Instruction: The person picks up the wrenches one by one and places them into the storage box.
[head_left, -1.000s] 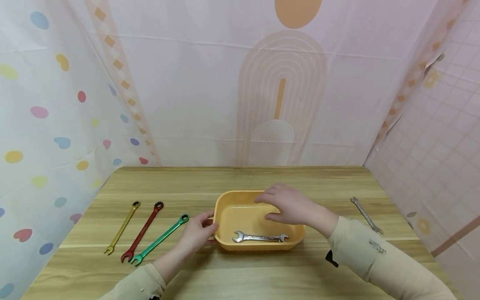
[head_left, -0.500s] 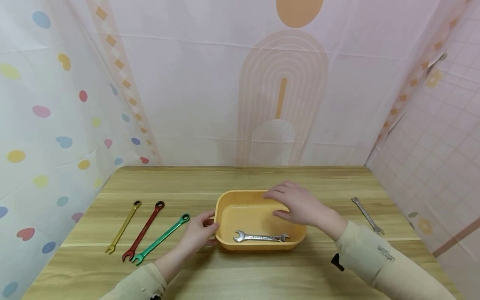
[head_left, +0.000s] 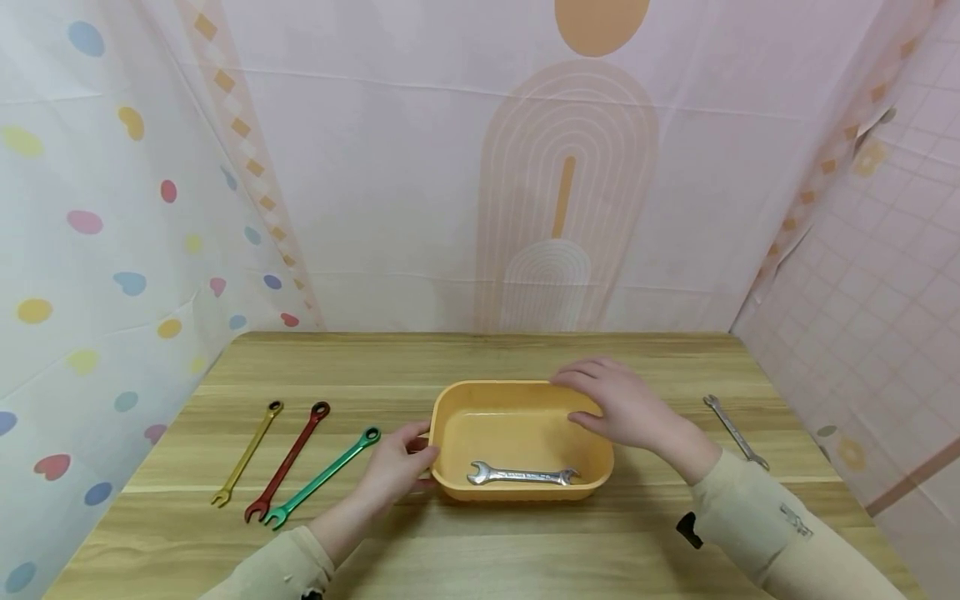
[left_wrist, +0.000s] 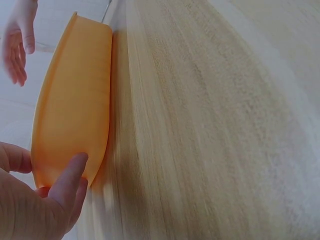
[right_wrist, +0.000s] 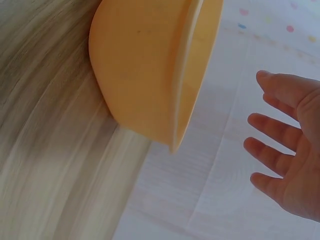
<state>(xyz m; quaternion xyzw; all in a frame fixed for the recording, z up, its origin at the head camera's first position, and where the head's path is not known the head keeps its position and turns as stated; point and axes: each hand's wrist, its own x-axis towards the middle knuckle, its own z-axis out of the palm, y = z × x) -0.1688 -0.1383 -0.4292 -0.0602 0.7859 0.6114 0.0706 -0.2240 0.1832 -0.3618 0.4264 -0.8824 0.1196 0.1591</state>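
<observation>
A yellow plastic basin (head_left: pixel 517 492) stands on the wooden table, and a silver open-end wrench (head_left: pixel 522 476) lies inside along its near wall. My left hand (head_left: pixel 396 465) grips the basin's left end, thumb at the near corner and fingers against the end wall. In the left wrist view that hand (left_wrist: pixel 45 200) has its digits spread around the end of the basin (left_wrist: pixel 75 95). Over the basin's right end hovers my right hand (head_left: pixel 622 406), fingers apart and loosely bent. From the right wrist view, nothing is in this hand (right_wrist: pixel 285 135), and it is apart from the rim.
Left of the basin lie three ratchet wrenches: yellow (head_left: pixel 247 454), red (head_left: pixel 288 462) and green (head_left: pixel 322 477). Another silver wrench (head_left: pixel 735 431) rests near the right edge of the table (head_left: pixel 525 550). Patterned cloth (head_left: pixel 390 208) hangs behind.
My right hand has drifted rightward over the basin, from above its middle-right to its right end. The left hand, the basin and the wrenches keep their places.
</observation>
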